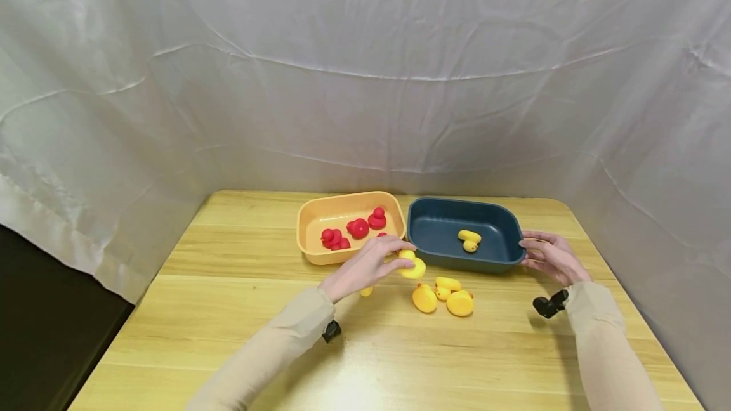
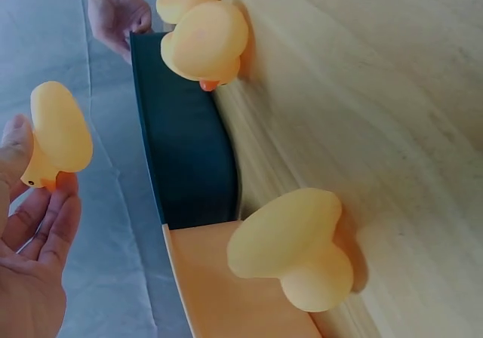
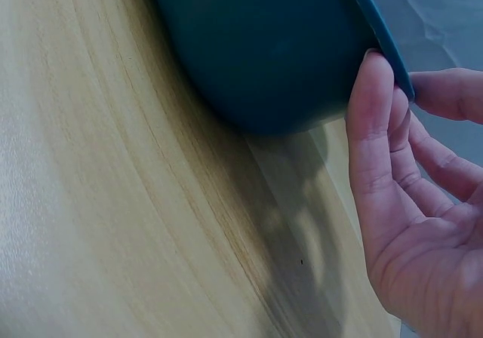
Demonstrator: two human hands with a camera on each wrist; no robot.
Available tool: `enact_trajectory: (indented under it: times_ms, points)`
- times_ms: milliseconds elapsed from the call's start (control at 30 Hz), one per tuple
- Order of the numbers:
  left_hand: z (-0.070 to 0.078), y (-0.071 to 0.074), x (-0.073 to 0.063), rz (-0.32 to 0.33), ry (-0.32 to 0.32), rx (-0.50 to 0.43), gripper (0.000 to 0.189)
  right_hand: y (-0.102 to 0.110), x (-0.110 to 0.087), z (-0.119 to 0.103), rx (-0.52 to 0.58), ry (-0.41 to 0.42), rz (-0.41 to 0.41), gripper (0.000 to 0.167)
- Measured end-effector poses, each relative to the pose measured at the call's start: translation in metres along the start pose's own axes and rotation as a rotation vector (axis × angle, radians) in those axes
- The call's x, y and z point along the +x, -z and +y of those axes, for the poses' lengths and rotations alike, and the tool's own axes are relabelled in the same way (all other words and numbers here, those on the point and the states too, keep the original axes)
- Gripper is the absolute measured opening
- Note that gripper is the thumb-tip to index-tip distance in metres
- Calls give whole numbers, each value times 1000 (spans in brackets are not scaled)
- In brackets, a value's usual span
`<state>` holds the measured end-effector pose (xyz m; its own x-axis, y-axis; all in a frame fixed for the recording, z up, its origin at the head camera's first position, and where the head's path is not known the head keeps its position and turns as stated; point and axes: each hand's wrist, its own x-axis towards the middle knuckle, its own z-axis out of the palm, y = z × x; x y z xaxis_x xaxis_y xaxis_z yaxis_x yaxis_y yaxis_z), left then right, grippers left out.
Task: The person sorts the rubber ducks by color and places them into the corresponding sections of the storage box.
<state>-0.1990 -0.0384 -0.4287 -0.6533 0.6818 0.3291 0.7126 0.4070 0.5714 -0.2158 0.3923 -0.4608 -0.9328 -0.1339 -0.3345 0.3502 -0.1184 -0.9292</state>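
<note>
My left hand (image 1: pixel 368 266) pinches a yellow rubber duck (image 1: pixel 415 269) between thumb and fingers, in front of where the two bins meet. In the left wrist view, the held duck (image 2: pixel 62 130) is tipped head down, its beak by the fingertips. At the right end of the dark blue bin (image 1: pixel 457 261), my right hand (image 1: pixel 551 255) grips the rim, with the thumb and fingers on either side of it in the right wrist view. One yellow duck (image 1: pixel 469 240) lies inside that bin.
The light orange bin (image 1: pixel 320 257), left of the blue one, holds several red ducks (image 1: pixel 358 228). Three yellow ducks (image 1: pixel 424 298) lie grouped on the wooden table (image 1: pixel 434 360) before the blue bin. Another yellow duck (image 1: pixel 367 291) is mostly hidden below my left wrist. Grey cloth (image 1: pixel 400 113) hangs behind.
</note>
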Motion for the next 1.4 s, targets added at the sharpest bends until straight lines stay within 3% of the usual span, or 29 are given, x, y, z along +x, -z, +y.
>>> enact_trajectory:
  times_ms: [300,600,833,1067,1400]
  points:
    - [-1,1,13,103,8,-52,36,1,-1,0,11,11,-14,21]
    - [-4,-1,31,141,87,-114,37,1,-1,0,9,3,-9,20]
    - [-4,-5,44,140,153,-148,38,-1,-2,-1,-2,-2,-2,18]
    - [-8,-11,56,165,181,-193,37,-2,-1,-1,-9,-1,5,18]
    - [-17,-20,69,146,241,-203,38,0,0,1,-17,-5,3,16]
